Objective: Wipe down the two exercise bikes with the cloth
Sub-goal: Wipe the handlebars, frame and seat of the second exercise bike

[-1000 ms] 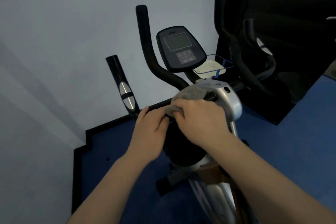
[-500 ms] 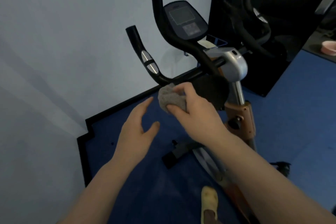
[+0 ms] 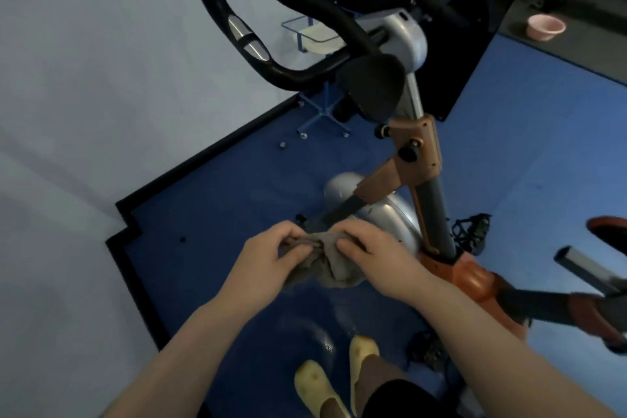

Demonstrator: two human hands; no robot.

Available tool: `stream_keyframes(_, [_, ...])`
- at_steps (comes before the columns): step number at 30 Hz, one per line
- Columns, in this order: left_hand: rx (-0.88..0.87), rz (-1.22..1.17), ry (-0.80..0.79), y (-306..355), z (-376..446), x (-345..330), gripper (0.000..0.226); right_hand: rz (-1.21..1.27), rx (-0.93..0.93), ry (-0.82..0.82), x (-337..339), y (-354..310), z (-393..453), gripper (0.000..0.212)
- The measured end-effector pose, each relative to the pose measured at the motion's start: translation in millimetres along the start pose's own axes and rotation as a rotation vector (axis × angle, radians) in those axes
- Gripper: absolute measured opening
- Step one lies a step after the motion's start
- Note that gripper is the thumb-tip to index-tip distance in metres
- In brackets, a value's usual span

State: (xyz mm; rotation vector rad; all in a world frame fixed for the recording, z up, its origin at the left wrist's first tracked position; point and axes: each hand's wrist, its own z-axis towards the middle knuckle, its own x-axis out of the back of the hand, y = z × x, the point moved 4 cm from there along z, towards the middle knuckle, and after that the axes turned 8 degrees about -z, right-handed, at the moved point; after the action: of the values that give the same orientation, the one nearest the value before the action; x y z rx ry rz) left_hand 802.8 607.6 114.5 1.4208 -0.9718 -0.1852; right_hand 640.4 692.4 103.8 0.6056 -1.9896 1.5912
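1. Nearest are the person's feet in yellow slippers (image 3: 317,387) on the blue floor (image 3: 210,214), with a pale sheen on the floor just ahead of them. If that sheen is damp, a step toward the bike could slip.

2. Both hands hold the grey cloth (image 3: 325,265) in the air, in front of the bike's silver flywheel cover (image 3: 390,214). The left hand (image 3: 268,261) pinches one bunched end and the right hand (image 3: 376,254) curls its fingers over the other, so the cloth hangs crumpled between them. Re-folding looks to be in hand; a loose pinch could drop it onto the floor, and grit would then be smeared over the bike.

3. Beside the right forearm, the orange frame (image 3: 475,275) and a black pedal (image 3: 471,231) sit low. Reaching in to wipe could knock a wrist on the pedal, or set it swinging.

4. Farther off, the black handlebar (image 3: 288,71) stands well above the hands; rising quickly could bump the head.

5. The second bike (image 3: 593,265) shows only at the right edge and may be skipped.
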Motion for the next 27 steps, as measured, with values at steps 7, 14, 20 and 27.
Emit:
stream_keyframes(7, [0.043, -0.095, -0.095, 0.7, -3.8, -49.4, 0.014, -0.008, -0.179, 0.147, -1.6, 31.2, -37.8, 0.051])
stream_keyframes(14, [-0.044, -0.097, -0.252, 33.1, -18.3, -98.5, 0.010, 0.011, -0.264, 0.266, -0.7, 53.0, -92.9, 0.036])
stream_keyframes(20, [-0.104, -0.050, -0.390, 70.0, -51.0, -157.5, 0.015, 0.120, -0.316, 0.365, 23.6, 87.1, -173.8, 0.019])
stream_keyframes(27, [-0.223, 0.313, -0.488, 99.3, -118.4, -266.9, 0.022, -0.048, -0.381, 0.463, 66.1, 132.1, -315.7, 0.012])
